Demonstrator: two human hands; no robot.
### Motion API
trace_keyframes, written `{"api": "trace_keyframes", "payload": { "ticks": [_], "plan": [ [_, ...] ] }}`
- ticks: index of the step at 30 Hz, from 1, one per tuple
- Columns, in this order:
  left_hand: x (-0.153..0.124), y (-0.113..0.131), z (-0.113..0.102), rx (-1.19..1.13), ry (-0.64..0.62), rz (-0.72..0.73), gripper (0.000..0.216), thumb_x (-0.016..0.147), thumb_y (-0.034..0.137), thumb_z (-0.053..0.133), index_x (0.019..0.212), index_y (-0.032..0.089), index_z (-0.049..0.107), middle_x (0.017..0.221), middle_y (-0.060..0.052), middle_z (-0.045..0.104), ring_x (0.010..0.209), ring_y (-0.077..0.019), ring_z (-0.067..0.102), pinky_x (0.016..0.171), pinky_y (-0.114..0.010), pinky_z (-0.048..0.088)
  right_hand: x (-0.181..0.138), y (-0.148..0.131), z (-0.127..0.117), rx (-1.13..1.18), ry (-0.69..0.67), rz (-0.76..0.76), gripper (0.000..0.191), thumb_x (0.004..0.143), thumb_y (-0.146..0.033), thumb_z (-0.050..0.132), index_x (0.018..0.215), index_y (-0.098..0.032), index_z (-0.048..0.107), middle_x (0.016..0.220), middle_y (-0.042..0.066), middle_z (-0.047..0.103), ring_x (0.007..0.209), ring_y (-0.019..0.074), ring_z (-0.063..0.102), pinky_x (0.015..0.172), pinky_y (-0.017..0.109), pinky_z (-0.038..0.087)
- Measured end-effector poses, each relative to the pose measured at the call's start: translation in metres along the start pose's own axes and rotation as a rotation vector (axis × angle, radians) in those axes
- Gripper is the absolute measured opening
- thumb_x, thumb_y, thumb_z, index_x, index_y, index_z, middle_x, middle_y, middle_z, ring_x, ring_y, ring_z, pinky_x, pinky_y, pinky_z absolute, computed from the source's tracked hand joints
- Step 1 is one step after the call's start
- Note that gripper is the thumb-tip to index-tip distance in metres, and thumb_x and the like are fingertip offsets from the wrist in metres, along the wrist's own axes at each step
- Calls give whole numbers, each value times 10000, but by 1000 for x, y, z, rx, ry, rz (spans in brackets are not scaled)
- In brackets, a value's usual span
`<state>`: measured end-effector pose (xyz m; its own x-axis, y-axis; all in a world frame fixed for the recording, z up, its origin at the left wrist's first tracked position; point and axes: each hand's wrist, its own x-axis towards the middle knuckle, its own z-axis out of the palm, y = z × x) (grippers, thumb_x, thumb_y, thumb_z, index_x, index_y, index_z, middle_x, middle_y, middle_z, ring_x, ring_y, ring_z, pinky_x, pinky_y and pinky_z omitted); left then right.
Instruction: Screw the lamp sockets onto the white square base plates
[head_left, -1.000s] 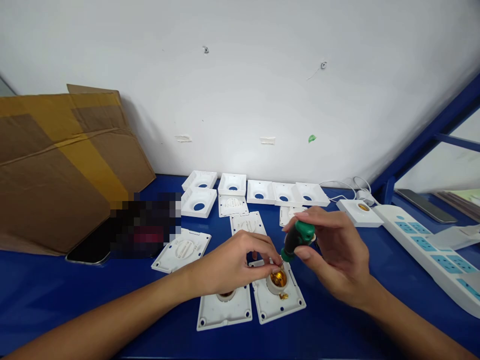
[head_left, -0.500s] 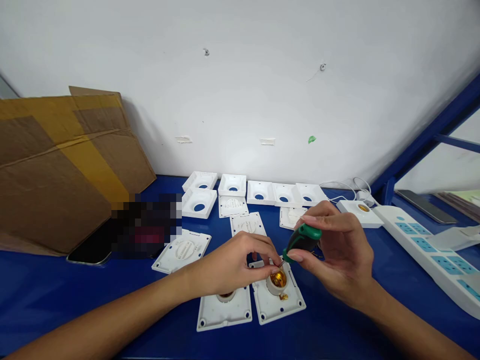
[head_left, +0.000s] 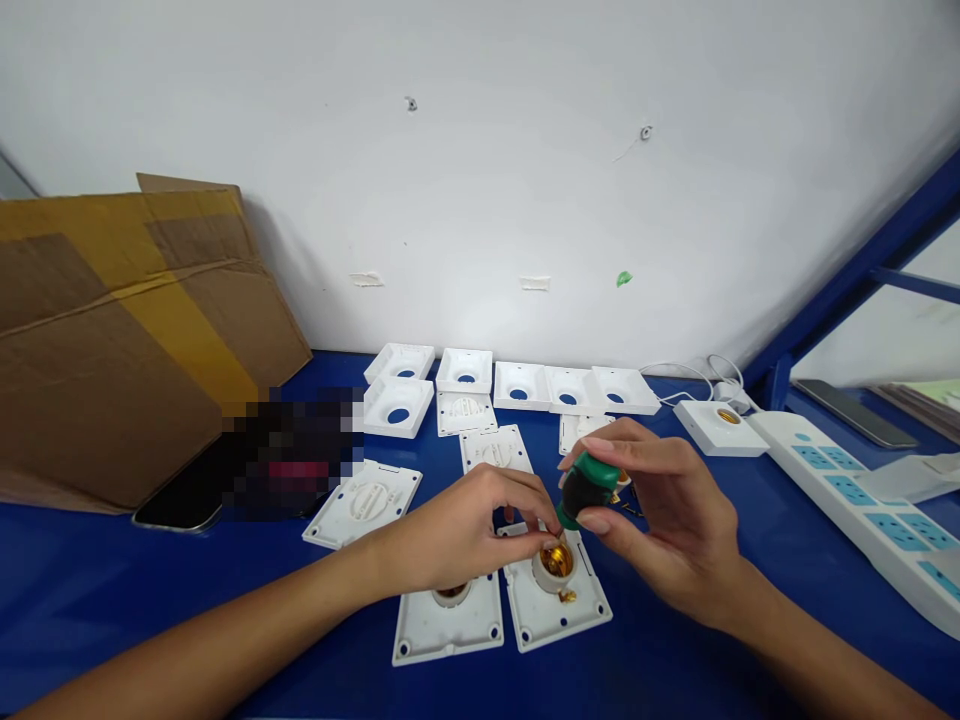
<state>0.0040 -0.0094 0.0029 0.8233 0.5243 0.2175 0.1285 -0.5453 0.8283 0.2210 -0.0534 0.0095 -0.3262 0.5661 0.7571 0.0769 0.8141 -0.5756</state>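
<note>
1. Two bare hands work close together above a blue table, just in front of the person.
2. The right hand is closed around a short screwdriver with a green and black handle; the tool is tilted, its tip pointing down to the left into a lamp socket.
3. This lamp socket, white with a brass inside, stands on a white square plate that lies flat on the table.
4. The left hand has its fingertips pinched at the rim of the socket; what it pinches is too small to tell.
5. A second plate lies touching the first one, on its left side.
6. Further back, several white covers lie in a row near the wall.
7. A white power strip lies at the right, and cardboard leans at the left.
</note>
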Motion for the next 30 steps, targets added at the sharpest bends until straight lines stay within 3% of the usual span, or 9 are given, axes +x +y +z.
{"api": "trace_keyframes", "payload": {
  "ticks": [5,16,23,30],
  "plan": [
    [0,-2,1,-2,-1,2,81,961,136,717,933,158,790,956,-55,784,869,-173,721,758,-250,550,-2,0,1,-1,11,15,606,936,-26,680,1472,-279,552,1154,86,688,1090,273,684,867,492,633],
    [0,-1,0,-14,2,1,85,966,130,714,963,154,796,946,-56,779,868,-167,721,766,-241,541,-3,2,1,-3,35,3,589,931,-28,700,1451,-269,564,1106,79,691,1041,254,681,807,437,629],
    [-1,-3,0,-45,0,10,85,968,142,720,911,140,783,948,-55,767,873,-156,709,769,-224,530,-3,-5,-1,27,-15,45,559,967,-42,619,1473,-267,542,1208,99,669,1152,271,646,930,494,600],
    [0,-2,-1,-12,-11,13,90,968,142,706,938,155,790,938,-54,768,871,-174,716,781,-251,542,-1,-4,-1,-9,22,22,615,892,18,701,1418,-272,568,1041,50,667,1027,242,627,798,409,564]
  ]
}}
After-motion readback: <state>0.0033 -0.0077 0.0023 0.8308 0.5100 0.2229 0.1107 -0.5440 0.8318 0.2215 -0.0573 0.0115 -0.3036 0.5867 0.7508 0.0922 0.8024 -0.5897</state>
